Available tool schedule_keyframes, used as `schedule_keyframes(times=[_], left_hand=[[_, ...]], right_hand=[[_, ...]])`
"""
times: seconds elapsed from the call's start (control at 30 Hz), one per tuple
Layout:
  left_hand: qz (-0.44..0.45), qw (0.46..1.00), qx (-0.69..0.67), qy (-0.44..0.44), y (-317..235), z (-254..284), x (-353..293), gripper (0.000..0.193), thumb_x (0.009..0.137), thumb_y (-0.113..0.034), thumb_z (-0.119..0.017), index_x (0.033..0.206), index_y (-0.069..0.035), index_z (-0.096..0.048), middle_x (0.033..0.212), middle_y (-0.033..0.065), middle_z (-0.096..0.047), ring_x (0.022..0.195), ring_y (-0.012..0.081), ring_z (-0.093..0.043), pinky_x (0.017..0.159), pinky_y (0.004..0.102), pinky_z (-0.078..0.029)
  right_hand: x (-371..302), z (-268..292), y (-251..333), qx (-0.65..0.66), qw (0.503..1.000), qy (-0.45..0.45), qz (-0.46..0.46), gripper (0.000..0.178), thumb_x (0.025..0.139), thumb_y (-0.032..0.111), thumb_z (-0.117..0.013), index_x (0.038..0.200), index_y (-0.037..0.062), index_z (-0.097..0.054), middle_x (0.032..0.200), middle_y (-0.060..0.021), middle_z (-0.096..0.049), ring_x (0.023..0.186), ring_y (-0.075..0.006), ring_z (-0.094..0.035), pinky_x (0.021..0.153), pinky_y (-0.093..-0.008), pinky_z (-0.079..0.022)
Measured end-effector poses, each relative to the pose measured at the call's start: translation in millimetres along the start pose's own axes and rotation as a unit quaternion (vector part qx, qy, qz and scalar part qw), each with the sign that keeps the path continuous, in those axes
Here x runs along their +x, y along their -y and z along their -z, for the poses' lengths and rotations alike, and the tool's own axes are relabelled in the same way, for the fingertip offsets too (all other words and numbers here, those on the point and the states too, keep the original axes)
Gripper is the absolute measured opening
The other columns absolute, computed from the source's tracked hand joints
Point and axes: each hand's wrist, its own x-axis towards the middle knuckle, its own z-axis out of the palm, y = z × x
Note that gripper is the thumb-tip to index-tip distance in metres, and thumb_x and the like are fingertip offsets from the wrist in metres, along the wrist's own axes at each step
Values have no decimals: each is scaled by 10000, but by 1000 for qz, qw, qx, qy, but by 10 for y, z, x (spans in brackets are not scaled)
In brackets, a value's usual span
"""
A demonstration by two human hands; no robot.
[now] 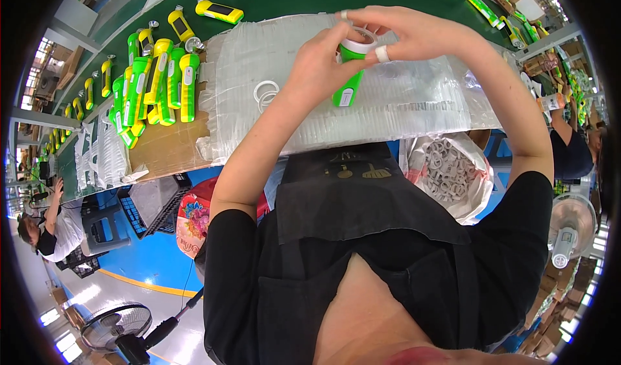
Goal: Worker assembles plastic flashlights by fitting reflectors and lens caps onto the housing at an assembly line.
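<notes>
A green flashlight stands upright on the plastic-covered work surface in front of me, its wide head upward. Around the top of the head sits a white ring. My left hand closes on the head from the left, thumb and fingers curled at the rim. From the right, my right hand grips the ring, with white tape wrapped on its thumb and a finger. Parts of the head are hidden by my fingers. Left of my left forearm lie a few loose white rings.
To the left, green and yellow flashlights are piled on cardboard. A yellow flashlight lies farther back on the green bench. Below the right edge, a white sack holds many rings. Other people work at both sides; a fan stands lower left.
</notes>
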Motion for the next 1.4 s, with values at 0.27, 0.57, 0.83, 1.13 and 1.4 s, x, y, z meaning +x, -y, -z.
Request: schedule_keyframes(times=[0.27,0.57,0.83,1.13,1.4], left_hand=[[29,999,29,28,-43,15,-5,361,701,-154,-823,960,-90,-581,914,16,-683,799,186,-635,706,307,-490],[21,1000,2,22,15,4,2,372,696,-138,-824,967,-84,-575,904,36,-677,803,197,-636,720,304,-498],[14,1000,-15,18,75,-11,18,365,697,-134,-824,970,-88,-586,896,43,-675,796,178,-629,711,306,-504],[20,1000,-15,9,86,73,-58,350,737,-108,-801,1009,-78,-582,996,57,-673,889,174,-643,809,314,-512],[126,910,-395,25,35,127,-17,258,853,-103,-671,1064,-36,-539,1007,126,-637,941,207,-634,835,334,-505]], right_hand=[[167,27,282,-196,933,78,-291,641,626,589,-767,746,-4,-553,674,-88,-535,662,-217,-549,570,-329,-423],[197,88,333,-256,917,116,-284,507,728,499,-719,763,7,-602,752,-105,-579,653,-239,-565,567,-353,-443],[107,-87,200,-182,946,41,-265,529,695,485,-737,882,8,-606,828,-85,-603,730,-196,-575,619,-327,-451],[-407,-937,-66,185,926,-243,-223,565,667,361,-835,1044,22,-587,844,-61,-633,805,-184,-625,678,-329,-483],[-340,-1731,362,584,749,-172,-262,395,687,210,-810,968,51,-582,791,-56,-615,688,-134,-596,623,-266,-480]])
